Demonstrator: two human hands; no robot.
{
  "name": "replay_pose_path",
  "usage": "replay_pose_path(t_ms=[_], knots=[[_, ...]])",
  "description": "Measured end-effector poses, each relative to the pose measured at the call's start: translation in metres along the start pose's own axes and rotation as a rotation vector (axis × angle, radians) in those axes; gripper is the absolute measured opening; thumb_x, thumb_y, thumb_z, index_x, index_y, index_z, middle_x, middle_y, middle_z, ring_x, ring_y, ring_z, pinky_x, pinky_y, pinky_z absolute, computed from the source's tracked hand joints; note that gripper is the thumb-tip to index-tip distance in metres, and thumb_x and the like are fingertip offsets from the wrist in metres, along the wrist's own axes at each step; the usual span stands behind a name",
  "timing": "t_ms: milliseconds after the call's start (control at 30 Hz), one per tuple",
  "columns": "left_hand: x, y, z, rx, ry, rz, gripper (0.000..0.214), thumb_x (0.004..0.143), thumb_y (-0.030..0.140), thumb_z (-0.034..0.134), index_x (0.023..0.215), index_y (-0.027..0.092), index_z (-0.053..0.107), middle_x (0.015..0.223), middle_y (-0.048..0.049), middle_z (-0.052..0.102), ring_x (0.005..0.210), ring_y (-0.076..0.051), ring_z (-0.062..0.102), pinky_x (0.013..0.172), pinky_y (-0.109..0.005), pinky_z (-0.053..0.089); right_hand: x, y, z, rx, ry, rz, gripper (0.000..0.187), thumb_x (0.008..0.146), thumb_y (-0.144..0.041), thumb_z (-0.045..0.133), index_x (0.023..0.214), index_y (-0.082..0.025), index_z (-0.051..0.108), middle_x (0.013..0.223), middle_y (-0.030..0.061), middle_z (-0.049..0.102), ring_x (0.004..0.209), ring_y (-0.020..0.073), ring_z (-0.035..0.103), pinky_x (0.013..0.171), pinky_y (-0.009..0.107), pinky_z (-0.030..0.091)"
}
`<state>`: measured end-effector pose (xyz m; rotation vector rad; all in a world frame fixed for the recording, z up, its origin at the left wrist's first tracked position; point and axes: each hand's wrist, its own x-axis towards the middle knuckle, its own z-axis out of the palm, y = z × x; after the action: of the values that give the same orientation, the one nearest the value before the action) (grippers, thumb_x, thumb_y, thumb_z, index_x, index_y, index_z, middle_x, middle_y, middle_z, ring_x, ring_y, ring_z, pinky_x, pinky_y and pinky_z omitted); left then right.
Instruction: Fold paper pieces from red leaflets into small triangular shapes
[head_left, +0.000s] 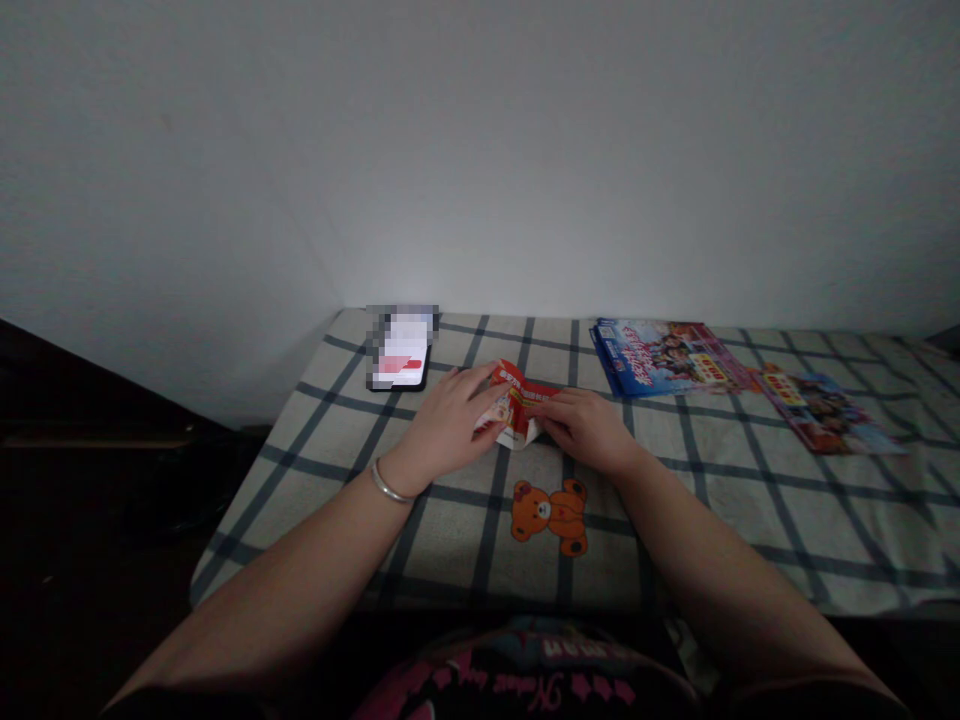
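A small folded piece of red and white printed paper (519, 403) lies on the checked tablecloth (750, 500) in front of me. My left hand (450, 420) grips its left side with curled fingers; a silver bangle sits on that wrist. My right hand (585, 425) pinches the paper's right side, fingers pressed together on it. Both hands rest low on the cloth, meeting over the paper.
A phone (401, 352) with a lit screen lies at the back left of the table. A stack of blue printed leaflets (660, 357) and another leaflet (825, 410) lie at the back right. An orange bear print (551, 512) marks the cloth. The wall stands right behind.
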<state>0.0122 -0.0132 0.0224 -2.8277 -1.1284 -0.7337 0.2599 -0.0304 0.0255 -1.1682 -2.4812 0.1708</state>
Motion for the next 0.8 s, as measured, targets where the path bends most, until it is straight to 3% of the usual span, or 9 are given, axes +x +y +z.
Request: replay_pose_path(t_ms=[167, 300, 433, 567, 667, 800], knots=[[0.0015, 0.0029, -0.0002, -0.027, -0.012, 0.020, 0.050, 0.088, 0.030, 0.061, 0.137, 0.025, 0.053, 0.146, -0.0124, 0.046, 0.126, -0.032, 0.050, 0.106, -0.057, 0.042, 0.0044, -0.0024, 0.0083, -0.053, 0.028, 0.107, 0.024, 0.098, -0.028, 0.051, 0.110, -0.026, 0.072, 0.101, 0.0051, 0.075, 0.090, 0.0204, 0.067, 0.080, 0.032, 0.049], [0.0018, 0.0039, 0.0010, -0.032, 0.001, 0.021, 0.050, 0.084, 0.027, 0.064, 0.133, 0.021, 0.056, 0.147, -0.0143, 0.044, 0.131, -0.033, 0.046, 0.108, -0.056, 0.041, 0.0047, -0.0021, 0.0108, -0.069, 0.047, 0.142, 0.025, 0.098, -0.029, 0.050, 0.109, -0.026, 0.072, 0.105, 0.0050, 0.074, 0.092, 0.0207, 0.068, 0.078, 0.032, 0.050], [0.0015, 0.0027, 0.0007, -0.015, 0.007, 0.068, 0.031, 0.084, 0.027, 0.065, 0.114, 0.020, 0.066, 0.149, -0.0133, 0.041, 0.138, -0.034, 0.038, 0.111, -0.055, 0.039, 0.0037, -0.0006, 0.0100, -0.023, 0.033, 0.173, 0.023, 0.097, -0.029, 0.052, 0.109, -0.026, 0.072, 0.111, 0.0046, 0.074, 0.097, 0.0218, 0.068, 0.082, 0.033, 0.052], [0.0026, 0.0012, -0.0002, -0.014, -0.034, 0.224, 0.010, 0.089, 0.024, 0.062, 0.094, 0.025, 0.070, 0.140, -0.0040, 0.055, 0.140, -0.029, 0.037, 0.117, -0.056, 0.029, 0.0039, -0.0005, 0.0079, 0.010, 0.031, 0.232, 0.020, 0.096, -0.029, 0.055, 0.105, -0.025, 0.073, 0.106, 0.0042, 0.075, 0.094, 0.0221, 0.069, 0.081, 0.034, 0.052], [0.0036, 0.0014, -0.0001, -0.040, -0.062, 0.321, 0.011, 0.091, 0.024, 0.060, 0.089, 0.026, 0.071, 0.125, 0.0009, 0.065, 0.138, -0.026, 0.040, 0.120, -0.055, 0.024, 0.0040, -0.0002, 0.0061, 0.023, 0.032, 0.247, 0.017, 0.093, -0.028, 0.058, 0.101, -0.025, 0.073, 0.102, 0.0044, 0.075, 0.091, 0.0212, 0.069, 0.079, 0.032, 0.052], [0.0035, 0.0026, -0.0003, -0.057, -0.077, 0.341, 0.010, 0.089, 0.024, 0.062, 0.090, 0.027, 0.071, 0.119, 0.0015, 0.068, 0.136, -0.023, 0.043, 0.122, -0.052, 0.019, 0.0024, 0.0016, 0.0039, 0.034, 0.043, 0.280, 0.014, 0.092, -0.028, 0.061, 0.096, -0.025, 0.074, 0.095, 0.0036, 0.075, 0.082, 0.0191, 0.068, 0.071, 0.030, 0.050]])
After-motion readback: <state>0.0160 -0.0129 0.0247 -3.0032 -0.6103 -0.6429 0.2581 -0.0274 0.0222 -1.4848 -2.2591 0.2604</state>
